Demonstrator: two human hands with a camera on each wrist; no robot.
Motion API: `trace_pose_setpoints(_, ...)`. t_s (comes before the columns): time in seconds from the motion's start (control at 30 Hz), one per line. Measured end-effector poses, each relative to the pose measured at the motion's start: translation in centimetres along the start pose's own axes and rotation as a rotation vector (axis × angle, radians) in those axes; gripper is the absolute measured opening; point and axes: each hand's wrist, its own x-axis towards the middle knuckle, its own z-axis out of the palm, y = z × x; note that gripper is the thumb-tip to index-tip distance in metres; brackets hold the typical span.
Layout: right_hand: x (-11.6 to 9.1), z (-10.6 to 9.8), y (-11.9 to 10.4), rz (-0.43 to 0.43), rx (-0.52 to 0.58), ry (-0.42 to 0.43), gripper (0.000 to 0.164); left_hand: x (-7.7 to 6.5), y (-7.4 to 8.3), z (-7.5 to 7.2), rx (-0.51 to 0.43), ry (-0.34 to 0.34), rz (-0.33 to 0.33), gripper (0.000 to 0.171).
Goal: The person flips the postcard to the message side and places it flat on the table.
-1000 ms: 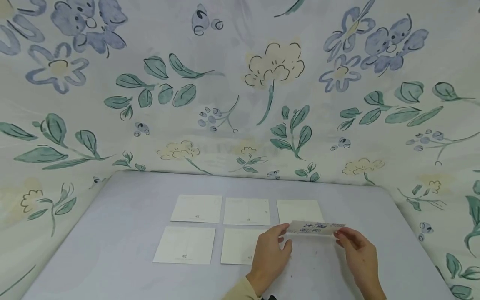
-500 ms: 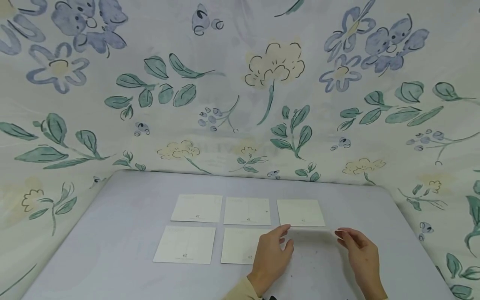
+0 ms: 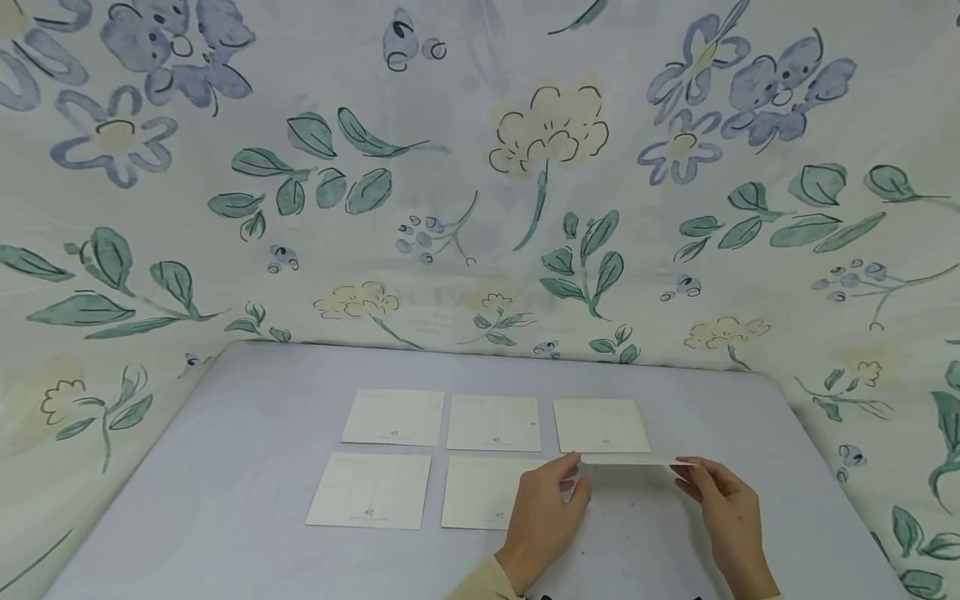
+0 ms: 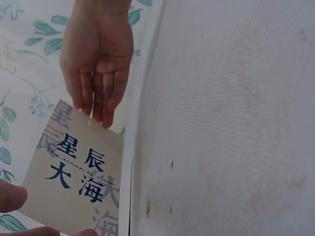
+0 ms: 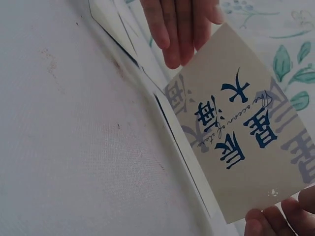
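A white postcard (image 3: 630, 459) is held up between both hands, seen nearly edge-on in the head view. Its printed face, with blue Chinese characters and grey lettering, shows in the left wrist view and as the same postcard (image 5: 231, 123) in the right wrist view. My left hand (image 3: 546, 512) holds the postcard's left end with its fingertips. At the other end, the thumb and fingers of my right hand (image 3: 723, 508) pinch the edge. Beneath the left hand lies a postcard (image 3: 480, 492), partly covered. Another postcard (image 3: 600, 425) lies just beyond the held one.
Two more postcards, the back left one (image 3: 393, 417) and the back middle one (image 3: 495, 422), lie in the far row. A front left postcard (image 3: 370, 490) lies nearer. The white table (image 3: 225, 483) ends at a flower-patterned cloth (image 3: 465, 208) behind.
The held postcard has tilted from showing its lettered face in the head view to nearly edge-on, uncovering the postcard behind it. Both hands have shifted slightly right.
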Motion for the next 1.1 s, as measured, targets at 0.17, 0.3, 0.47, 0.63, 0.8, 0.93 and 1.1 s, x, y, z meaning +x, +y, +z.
trace_pose_setpoints(0.17, 0.1, -0.5, 0.0, 0.035, 0.039, -0.051, 0.031, 0.0, 0.0, -0.1, -0.074, -0.015, -0.038, 0.041)
trace_pose_setpoints(0.3, 0.2, -0.9, 0.0, 0.052, 0.065, -0.09, 0.031, 0.0, 0.0, -0.1, -0.11, -0.004, -0.064, 0.042)
trace_pose_setpoints(0.47, 0.4, -1.2, 0.1, 0.065, 0.057, -0.116, 0.029, 0.0, -0.2, 0.0, -0.103, 0.007, -0.056, 0.039)
trace_pose_setpoints(0.63, 0.7, -1.6, 0.2, 0.075, 0.082, -0.158, 0.026, 0.0, -0.3, 0.1, -0.094, 0.011, -0.051, 0.036)
trace_pose_setpoints(0.8, 0.9, -1.9, 0.3, 0.075, 0.063, -0.189, 0.023, 0.0, -0.3, 0.0, -0.086, 0.006, -0.041, 0.031)
trace_pose_setpoints(0.93, 1.0, -2.0, 0.5, 0.089, 0.038, -0.189, 0.023, 0.0, -0.3, 0.0, -0.062, 0.002, -0.026, 0.025)
trace_pose_setpoints(1.1, 1.2, -2.1, 0.6, 0.115, 0.025, -0.18, 0.025, 0.1, -0.3, 0.0, -0.049, -0.003, -0.035, 0.025)
